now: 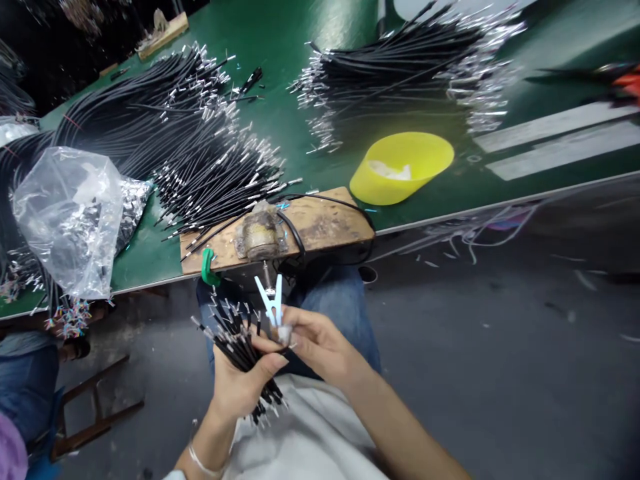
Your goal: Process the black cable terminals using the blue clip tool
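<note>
My left hand (237, 390) is closed around a bundle of short black cables (239, 348), whose stripped silvery ends stick out above and below the grip. Beside it, my right hand (323, 343) has thumb and fingers pinched together near a whitish, shiny piece (285, 335); exactly what the fingertips hold is not clear. A light blue clothespin (273, 303) is right at these fingertips, its two legs pointing up. Just beyond it, a metal shaft (267, 270) juts toward me from a small tape-wrapped motor (263, 235) on a wooden board (325, 223).
A green clamp (209, 267) grips the board at the table edge. Piles of black cables (215, 170) and another cable bundle (400, 60) lie on the green table (280, 33). A yellow container (425, 157) and a clear plastic bag (70, 213) stand nearby. Another person's leg (25, 373) shows at left.
</note>
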The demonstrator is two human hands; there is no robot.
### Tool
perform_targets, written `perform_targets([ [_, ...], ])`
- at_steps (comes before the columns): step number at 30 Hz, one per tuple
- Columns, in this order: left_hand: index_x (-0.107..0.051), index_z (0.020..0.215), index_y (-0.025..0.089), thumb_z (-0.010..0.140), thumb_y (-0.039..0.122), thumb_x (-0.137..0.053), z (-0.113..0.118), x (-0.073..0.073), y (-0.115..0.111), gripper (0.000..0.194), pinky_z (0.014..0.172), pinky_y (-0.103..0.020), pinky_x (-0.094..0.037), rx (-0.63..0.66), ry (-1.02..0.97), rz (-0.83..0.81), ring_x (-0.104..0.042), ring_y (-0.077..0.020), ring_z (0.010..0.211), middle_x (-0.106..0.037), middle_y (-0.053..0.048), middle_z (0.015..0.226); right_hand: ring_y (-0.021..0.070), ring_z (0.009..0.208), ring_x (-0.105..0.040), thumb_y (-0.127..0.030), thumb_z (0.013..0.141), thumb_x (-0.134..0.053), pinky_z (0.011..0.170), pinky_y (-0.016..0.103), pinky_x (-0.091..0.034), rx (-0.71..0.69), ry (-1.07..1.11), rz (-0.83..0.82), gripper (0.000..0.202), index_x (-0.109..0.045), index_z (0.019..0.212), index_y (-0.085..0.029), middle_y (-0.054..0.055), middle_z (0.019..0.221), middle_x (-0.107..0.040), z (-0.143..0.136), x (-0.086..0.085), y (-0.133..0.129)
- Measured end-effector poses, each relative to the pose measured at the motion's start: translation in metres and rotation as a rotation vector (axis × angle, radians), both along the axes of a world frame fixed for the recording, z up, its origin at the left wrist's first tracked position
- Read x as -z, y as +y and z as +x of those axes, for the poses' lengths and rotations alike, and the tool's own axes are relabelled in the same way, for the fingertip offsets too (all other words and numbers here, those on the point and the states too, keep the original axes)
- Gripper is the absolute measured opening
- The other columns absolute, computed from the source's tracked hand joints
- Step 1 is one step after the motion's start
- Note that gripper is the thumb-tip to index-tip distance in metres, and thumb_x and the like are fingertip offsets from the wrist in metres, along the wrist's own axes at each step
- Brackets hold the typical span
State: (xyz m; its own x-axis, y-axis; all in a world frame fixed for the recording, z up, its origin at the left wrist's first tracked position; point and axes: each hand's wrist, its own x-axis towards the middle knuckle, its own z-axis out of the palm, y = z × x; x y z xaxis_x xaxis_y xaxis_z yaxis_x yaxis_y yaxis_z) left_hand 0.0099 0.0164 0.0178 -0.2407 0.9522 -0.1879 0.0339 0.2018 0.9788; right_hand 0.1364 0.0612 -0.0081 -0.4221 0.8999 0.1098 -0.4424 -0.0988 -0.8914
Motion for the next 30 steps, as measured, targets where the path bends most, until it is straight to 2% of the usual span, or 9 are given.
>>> perform_targets([
  [2, -0.067, 0.054, 0.031, 0.063, 0.051, -0.073, -0.001, -0.002, 0.003, 0.022, 0.063, -0.04, -0.056, 0.007, 0.039, 0.046, -0.059, -0.0225, 0.06, -0.064, -0.001, 0.061, 0.0156, 0.066, -0.054, -0.052, 0.075, -0.064, 0.064, 0.03, -0.045, -0.237, 0.051, -0.23, 0.036, -0.064, 0.078, -0.016, 0.003, 0.072, -0.058, 0.005, -0.001, 0.007],
  [4, -0.068, 0.056, 0.031, 0.064, 0.049, -0.072, -0.002, -0.004, 0.004, 0.02, 0.06, -0.041, -0.056, -0.005, 0.071, 0.072, -0.06, -0.023, 0.059, -0.065, -0.001, 0.064, 0.0152, 0.067, -0.055, -0.052, 0.068, -0.071, 0.068, 0.029, -0.044, -0.302, 0.01, -0.344, 0.039, -0.065, 0.079, -0.014, 0.003, 0.072, -0.06, 0.007, -0.003, 0.016],
  [9, -0.071, 0.06, 0.033, 0.066, 0.04, -0.073, -0.007, -0.008, 0.003, 0.009, 0.053, -0.037, -0.053, 0.008, 0.074, 0.104, -0.059, -0.0223, 0.054, -0.063, -0.001, 0.057, 0.0098, 0.056, -0.047, -0.056, 0.066, -0.071, 0.055, 0.022, -0.04, -0.089, 0.098, -0.421, 0.04, -0.067, 0.068, -0.016, -0.001, 0.06, -0.055, -0.006, -0.015, 0.038],
  [13, -0.071, 0.06, 0.032, 0.063, 0.042, -0.074, -0.008, -0.01, 0.005, 0.011, 0.057, -0.037, -0.052, -0.055, 0.071, 0.083, -0.056, -0.0221, 0.057, -0.062, -0.002, 0.058, 0.0107, 0.059, -0.051, -0.056, 0.062, -0.074, 0.054, 0.021, -0.041, -0.074, 0.219, -0.443, 0.041, -0.071, 0.071, -0.016, 0.002, 0.063, -0.061, -0.021, -0.022, 0.045],
  [16, -0.072, 0.057, 0.026, 0.059, 0.034, -0.077, -0.006, -0.011, 0.01, 0.01, 0.058, -0.033, -0.05, -0.088, 0.04, 0.017, -0.056, -0.0198, 0.058, -0.062, -0.003, 0.061, 0.0109, 0.056, -0.051, -0.053, 0.063, -0.075, 0.054, 0.022, -0.042, -0.044, 0.273, -0.451, 0.037, -0.07, 0.068, -0.017, 0.001, 0.061, -0.061, -0.027, -0.022, 0.043],
  [20, -0.072, 0.053, 0.021, 0.06, 0.029, -0.074, -0.002, -0.011, 0.014, 0.011, 0.059, -0.032, -0.048, -0.086, 0.015, 0.001, -0.054, -0.0184, 0.057, -0.06, -0.003, 0.056, 0.0133, 0.058, -0.056, -0.056, 0.066, -0.071, 0.056, 0.025, -0.045, -0.102, 0.317, -0.515, 0.04, -0.071, 0.076, -0.017, 0.003, 0.065, -0.063, -0.028, -0.014, 0.041],
  [24, -0.071, 0.052, 0.02, 0.059, 0.029, -0.075, -0.001, -0.012, 0.011, 0.012, 0.056, -0.031, -0.047, -0.095, 0.002, -0.029, -0.052, -0.0169, 0.054, -0.058, -0.003, 0.053, 0.016, 0.06, -0.057, -0.06, 0.071, -0.063, 0.057, 0.028, -0.046, -0.066, 0.293, -0.541, 0.041, -0.068, 0.072, -0.018, 0.005, 0.066, -0.064, -0.023, 0.006, 0.041],
  [27, -0.071, 0.052, 0.021, 0.057, 0.027, -0.076, -0.003, -0.012, 0.007, 0.01, 0.057, -0.031, -0.048, -0.104, -0.013, -0.045, -0.054, -0.0173, 0.055, -0.059, -0.003, 0.057, 0.0138, 0.052, -0.049, -0.06, 0.069, -0.065, 0.049, 0.027, -0.041, 0.055, 0.211, -0.487, 0.041, -0.068, 0.074, -0.019, 0.002, 0.061, -0.06, -0.011, 0.02, 0.034],
  [30, -0.072, 0.056, 0.025, 0.059, 0.025, -0.074, -0.003, -0.013, 0.004, 0.003, 0.065, -0.035, -0.052, -0.108, -0.029, -0.052, -0.06, -0.0209, 0.063, -0.065, -0.004, 0.066, 0.0122, 0.05, -0.043, -0.05, 0.073, -0.067, 0.046, 0.025, -0.035, 0.277, 0.012, -0.265, 0.031, -0.065, 0.07, -0.019, -0.001, 0.057, -0.053, 0.003, 0.017, 0.017],
])
